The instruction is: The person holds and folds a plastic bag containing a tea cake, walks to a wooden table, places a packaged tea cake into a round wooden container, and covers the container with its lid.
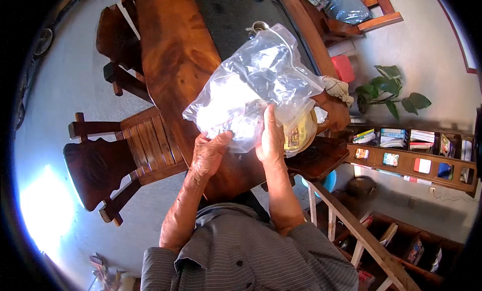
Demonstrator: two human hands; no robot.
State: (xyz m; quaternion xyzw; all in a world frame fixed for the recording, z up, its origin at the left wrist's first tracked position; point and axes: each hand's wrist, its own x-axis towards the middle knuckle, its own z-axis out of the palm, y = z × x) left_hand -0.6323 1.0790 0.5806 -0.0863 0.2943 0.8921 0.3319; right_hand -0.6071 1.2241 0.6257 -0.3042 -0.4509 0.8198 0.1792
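Observation:
A large clear plastic bag (pixel 281 75) is stretched out above the near end of the wooden table, with a bright white area showing in its left part. Whether that white is contents or glare I cannot make out. My left hand (pixel 210 153) pinches the bag's lower left edge between thumb and fingers. On the lower right side, my right hand (pixel 271 138) grips the bag with its thumb pointing up; its other fingers are hidden behind the plastic. Just right of that hand, partly covered by the bag, is a round yellow object with printing (pixel 301 133).
The wooden table (pixel 170 55) has a dark inset panel (pixel 221 20) bearing a small metal cup (pixel 259 26). A crumpled cloth (pixel 339 89) lies at its right edge. A wooden chair (pixel 150 145) stands left, a ladder-like rail (pixel 361 231) and a bookshelf (pixel 411 155) right.

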